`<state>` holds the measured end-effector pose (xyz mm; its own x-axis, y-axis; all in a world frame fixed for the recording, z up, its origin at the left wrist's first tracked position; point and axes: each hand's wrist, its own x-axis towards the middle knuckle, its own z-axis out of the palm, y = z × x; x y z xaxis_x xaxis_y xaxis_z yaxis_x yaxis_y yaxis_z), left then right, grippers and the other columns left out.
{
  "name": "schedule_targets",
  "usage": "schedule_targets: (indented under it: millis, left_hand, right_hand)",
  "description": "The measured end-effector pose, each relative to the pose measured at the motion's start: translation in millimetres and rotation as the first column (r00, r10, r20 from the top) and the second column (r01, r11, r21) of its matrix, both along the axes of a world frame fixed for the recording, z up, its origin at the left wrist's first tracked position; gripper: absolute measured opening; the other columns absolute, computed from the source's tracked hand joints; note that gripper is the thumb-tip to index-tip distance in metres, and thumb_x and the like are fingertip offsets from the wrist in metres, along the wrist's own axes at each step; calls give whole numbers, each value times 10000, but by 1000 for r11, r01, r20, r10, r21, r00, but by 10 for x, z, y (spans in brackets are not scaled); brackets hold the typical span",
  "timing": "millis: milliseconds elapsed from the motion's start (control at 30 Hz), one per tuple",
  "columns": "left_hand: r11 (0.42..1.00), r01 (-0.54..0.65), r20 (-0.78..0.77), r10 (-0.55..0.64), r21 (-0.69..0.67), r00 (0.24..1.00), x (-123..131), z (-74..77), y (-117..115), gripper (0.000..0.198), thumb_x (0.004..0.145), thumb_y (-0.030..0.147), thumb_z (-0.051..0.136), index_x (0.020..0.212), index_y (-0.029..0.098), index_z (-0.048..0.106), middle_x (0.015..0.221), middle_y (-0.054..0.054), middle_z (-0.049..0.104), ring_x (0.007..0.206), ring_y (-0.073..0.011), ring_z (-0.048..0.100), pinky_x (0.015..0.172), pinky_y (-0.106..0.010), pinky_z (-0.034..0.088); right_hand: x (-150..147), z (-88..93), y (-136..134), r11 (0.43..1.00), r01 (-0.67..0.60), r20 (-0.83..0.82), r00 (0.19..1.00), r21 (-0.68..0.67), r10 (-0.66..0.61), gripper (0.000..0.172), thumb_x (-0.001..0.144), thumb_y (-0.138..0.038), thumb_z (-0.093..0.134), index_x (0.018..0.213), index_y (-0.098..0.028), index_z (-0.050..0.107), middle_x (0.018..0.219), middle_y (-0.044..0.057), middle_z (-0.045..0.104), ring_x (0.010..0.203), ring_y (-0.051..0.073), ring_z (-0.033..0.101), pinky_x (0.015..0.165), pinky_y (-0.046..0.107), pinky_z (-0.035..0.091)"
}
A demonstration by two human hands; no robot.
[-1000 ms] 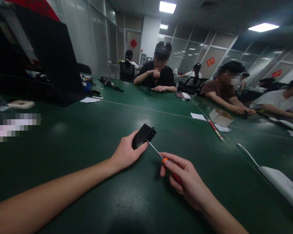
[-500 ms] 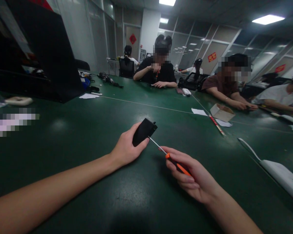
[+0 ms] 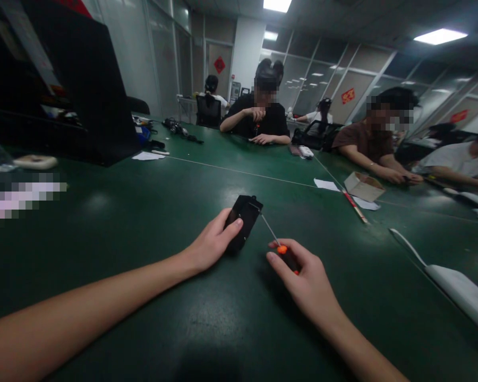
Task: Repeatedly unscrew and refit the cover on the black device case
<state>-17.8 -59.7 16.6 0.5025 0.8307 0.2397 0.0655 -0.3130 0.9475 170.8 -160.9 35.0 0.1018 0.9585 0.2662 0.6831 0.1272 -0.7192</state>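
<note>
Since a moment ago I am seeing the small black plastic device turned open-side up on the green surface. My left hand is pinning it; my right hand is clamped on the orange-handled screwdriver, tip at its far corner. Keeping the shaft square should help.

Around the left hand and right hand, the green table lies bare on the near and left sides, leaving open room. Far left, a black case walls off that edge, with a paper sheet just beside it. To the right, a white device blocks the near-right stretch. Farther right, a cardboard box and a red pen lie in the way. Seated people's arms close the far side.
</note>
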Motion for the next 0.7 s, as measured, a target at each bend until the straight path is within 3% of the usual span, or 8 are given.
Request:
schedule_targets:
  millis: [67, 167, 267, 367, 433, 533, 600, 700]
  left_hand:
    - [978, 77, 177, -43, -193, 983, 41, -29, -91, 442, 961, 523, 397, 1145, 156, 562, 1097, -90, 640, 1026, -230, 582, 915, -359, 436]
    - [884, 228, 395, -54, -408, 917, 112, -72, -255, 424, 937, 476, 493, 1222, 161, 489, 1212, -111, 613, 1140, -241, 566, 1023, -399, 407]
    - [849, 343, 449, -143, -403, 882, 149, -95, -340, 461, 874, 395, 626, 1231, 174, 434, 1284, -140, 575, 1179, -257, 572, 1056, -443, 410]
    - [883, 330, 409, -180, -333, 895, 117, -114, -284, 590, 788, 350, 723, 1250, 195, 390, 1277, -155, 578, 1159, -276, 600, 1026, -468, 449]
    - [936, 237, 357, -135, -259, 924, 53, -117, -194, 745, 736, 333, 763, 1319, 216, 314, 1266, -152, 581, 1150, -271, 608, 1003, -455, 470]
    - [998, 65, 209, -69, 25, 975, -78, -60, -73, 963, 721, 344, 775, 1449, 277, 149, 1330, -148, 527, 1139, -253, 607, 967, -436, 488]
    - [944, 61, -26, -55, 325, 998, -149, 10, -43, 801, 706, 375, 791, 1386, 261, 384, 1365, -132, 509, 1219, -271, 543, 1027, -436, 435]
    - [780, 255, -289, -100, 572, 952, -174, 73, -66, 609, 713, 493, 767, 1232, 227, 589, 1252, -109, 614, 1161, -274, 570, 989, -423, 442]
  right_hand:
    - [-63, -49, 21, 997, 21, -185, 982, -75, -35, 255, 860, -438, 611, 808, -199, 538, 763, 1, 611, 643, 146, 538, 605, 270, 435]
    - [-158, -116, 7, 989, -44, -372, 928, -141, -12, 329, 836, -452, 632, 758, -211, 422, 839, 11, 611, 586, 109, 459, 553, 255, 396]
    - [-196, -118, -27, 976, -78, -438, 899, -203, -19, 345, 810, -434, 681, 768, -210, 422, 762, -22, 548, 571, 91, 421, 533, 230, 367]
    - [-151, -50, -39, 961, -142, -510, 860, -236, 2, 355, 806, -442, 693, 781, -217, 419, 649, -69, 449, 520, 76, 389, 477, 201, 327]
    - [-93, 6, -33, 934, -212, -571, 821, -286, 11, 344, 832, -468, 654, 812, -230, 407, 594, -93, 403, 441, 64, 321, 401, 188, 251]
    - [-13, 52, -6, 915, -234, -597, 802, -330, -10, 314, 857, -471, 610, 841, -239, 399, 554, -112, 359, 398, 60, 242, 361, 184, 178]
    - [10, 45, 18, 927, -221, -531, 847, -304, 28, 278, 848, -416, 626, 828, -226, 425, 586, -97, 400, 439, 68, 313, 396, 189, 246]
    - [-1, 4, 38, 954, -199, -311, 942, -226, 123, 216, 818, -322, 661, 791, -197, 487, 714, -46, 520, 627, 107, 486, 568, 223, 389]
